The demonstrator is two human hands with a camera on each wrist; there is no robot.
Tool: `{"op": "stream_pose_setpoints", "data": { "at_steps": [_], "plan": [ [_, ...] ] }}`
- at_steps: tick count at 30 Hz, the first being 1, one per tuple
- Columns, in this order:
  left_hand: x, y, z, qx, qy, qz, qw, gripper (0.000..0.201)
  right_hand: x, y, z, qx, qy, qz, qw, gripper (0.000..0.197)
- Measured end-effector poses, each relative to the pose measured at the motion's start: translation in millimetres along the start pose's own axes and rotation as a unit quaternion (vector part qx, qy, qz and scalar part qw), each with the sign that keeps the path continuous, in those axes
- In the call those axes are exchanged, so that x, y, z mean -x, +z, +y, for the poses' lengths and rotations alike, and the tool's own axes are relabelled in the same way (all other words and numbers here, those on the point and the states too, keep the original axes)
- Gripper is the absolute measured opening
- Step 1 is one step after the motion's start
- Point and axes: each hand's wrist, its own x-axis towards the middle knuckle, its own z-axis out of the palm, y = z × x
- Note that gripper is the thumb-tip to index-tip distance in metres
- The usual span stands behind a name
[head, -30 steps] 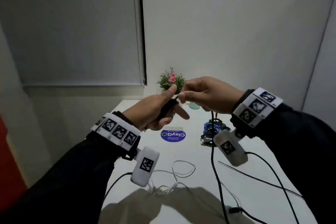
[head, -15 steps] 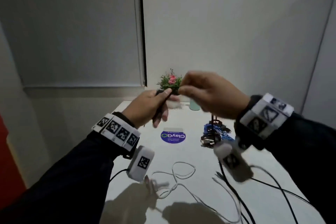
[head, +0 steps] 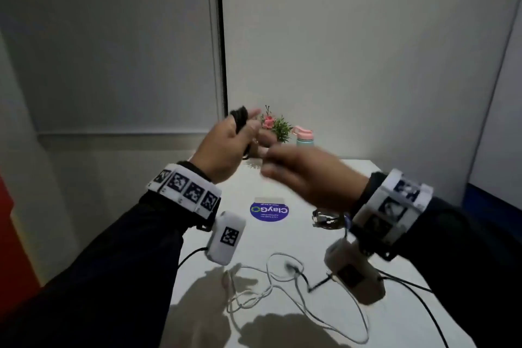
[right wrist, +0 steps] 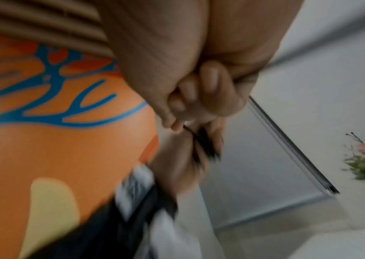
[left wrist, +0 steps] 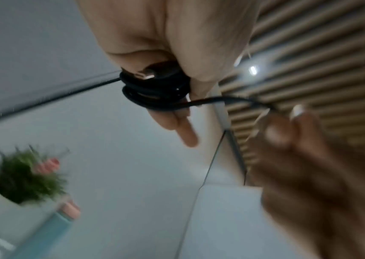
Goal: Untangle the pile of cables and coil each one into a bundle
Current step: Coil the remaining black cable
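My left hand (head: 240,135) is raised above the table and holds a black cable (head: 239,119) wound in a small coil round its fingers. In the left wrist view the coil (left wrist: 155,91) shows a metal plug under the thumb, and one strand runs right to my right hand (left wrist: 287,126). My right hand (head: 271,169), blurred, sits just below and right of the left and pinches that strand (right wrist: 187,128). A loose white cable (head: 279,274) lies in loops on the white table (head: 367,178) near me.
A dark and blue cable bundle (head: 327,217) lies on the table under my right wrist. A round blue sticker (head: 269,212) is mid-table. A small potted plant (head: 278,127) and a teal bottle (head: 305,137) stand at the far edge by the wall.
My left hand has lifted and tipped up, so the coil now shows above it. My right hand has swung down and to the right. The long black strand no longer hangs below the hands.
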Motion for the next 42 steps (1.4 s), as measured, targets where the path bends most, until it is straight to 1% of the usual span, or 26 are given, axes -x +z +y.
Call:
{"op": "stream_pose_setpoints", "data": {
  "at_steps": [1,2,3,4,5,6,9,12,14,16,17,18,20,21,22,25,26,28,30,31,33,35,37,39,40,42],
  "plan": [
    [3.1,-1.6,-8.8,-0.056,-0.017,-0.034,0.998,0.026,-4.4,-14.8,4.2,-0.002,0.001,0.063,0.998,0.016],
    [5.6,-2.8,-14.9,-0.078,-0.040,-0.070,0.994,0.030,-8.7,-27.5,9.5,0.005,0.012,0.101,0.995,0.018],
    [7.5,-3.2,-18.4,-0.070,-0.065,-0.107,0.990,0.042,-11.9,-34.7,15.0,0.015,0.027,0.116,0.993,0.019],
    [8.9,-3.2,-19.4,-0.042,-0.088,-0.142,0.985,0.055,-13.8,-35.9,20.2,0.021,0.044,0.113,0.992,0.020],
    [9.9,-2.0,-18.4,-0.004,-0.108,-0.167,0.980,0.062,-15.2,-32.2,25.6,0.017,0.059,0.105,0.993,0.020],
    [11.2,-0.6,-16.8,0.035,-0.123,-0.182,0.975,0.062,-15.1,-26.1,30.1,0.005,0.073,0.101,0.992,0.020],
    [14.6,3.5,-20.1,0.119,-0.150,-0.175,0.966,0.052,-11.7,-6.5,43.5,-0.035,0.097,0.108,0.989,0.020],
    [17.6,9.1,-37.9,0.191,-0.166,-0.171,0.952,0.051,-7.2,9.2,49.5,-0.057,0.052,0.105,0.992,0.028],
    [17.4,12.0,-50.2,0.252,-0.185,-0.188,0.931,0.056,-2.4,23.3,50.2,-0.127,0.033,0.077,0.988,0.031],
    [13.9,14.2,-62.0,0.306,-0.204,-0.210,0.906,0.062,2.7,34.6,51.2,-0.247,0.077,0.030,0.966,0.034],
    [11.8,15.7,-68.3,0.324,-0.214,-0.218,0.895,0.064,5.3,40.9,54.2,-0.288,0.101,0.008,0.952,0.035],
    [9.5,17.8,-74.9,0.331,-0.225,-0.219,0.890,0.066,8.1,47.5,58.5,-0.289,0.119,-0.001,0.950,0.035],
    [4.9,23.1,-88.3,0.319,-0.249,-0.196,0.893,0.069,12.0,63.0,69.0,-0.190,0.131,0.021,0.973,0.025],
    [3.2,26.7,-94.8,0.311,-0.260,-0.176,0.897,0.068,13.4,72.8,74.3,-0.148,0.143,0.041,0.978,0.021],
    [1.5,31.0,-100.7,0.304,-0.265,-0.151,0.903,0.067,13.9,82.3,79.8,-0.136,0.167,0.066,0.974,0.022],
    [-0.4,44.2,-116.0,0.251,-0.258,-0.057,0.931,0.062,12.4,106.0,91.7,-0.194,0.242,0.134,0.941,0.024],
    [0.0,46.6,-120.1,0.218,-0.251,-0.033,0.942,0.060,11.6,112.8,94.7,-0.187,0.249,0.147,0.939,0.024],
    [0.7,46.7,-129.3,0.164,-0.236,0.001,0.958,0.056,11.7,125.6,102.1,-0.136,0.241,0.163,0.947,0.024],
    [1.4,42.7,-135.4,0.153,-0.220,0.003,0.963,0.044,11.4,133.3,109.2,-0.108,0.234,0.205,0.944,0.025],
    [2.2,40.0,-137.0,0.171,-0.212,-0.012,0.962,0.038,10.1,134.4,113.3,-0.113,0.241,0.237,0.934,0.024],
    [4.1,35.6,-138.6,0.226,-0.211,-0.041,0.950,0.035,4.8,131.8,118.4,-0.167,0.268,0.291,0.903,0.024],
    [3.5,33.5,-135.5,0.266,-0.202,-0.053,0.941,0.035,-2.9,127.6,118.8,-0.231,0.275,0.301,0.883,0.027],
    [-0.6,32.7,-131.3,0.263,-0.182,-0.041,0.947,0.038,-11.2,125.1,119.1,-0.232,0.273,0.305,0.883,0.029],
    [-6.3,33.7,-126.0,0.182,-0.160,-0.038,0.970,0.044,-18.9,124.9,121.2,-0.190,0.266,0.323,0.888,0.028],
    [-9.4,34.6,-124.9,0.122,-0.145,-0.043,0.981,0.042,-22.2,125.2,122.2,-0.173,0.260,0.330,0.891,0.027],
    [-18.3,36.0,-124.3,0.031,-0.113,-0.038,0.992,0.024,-27.3,123.3,123.0,-0.165,0.253,0.342,0.890,0.026]
  ]
}}
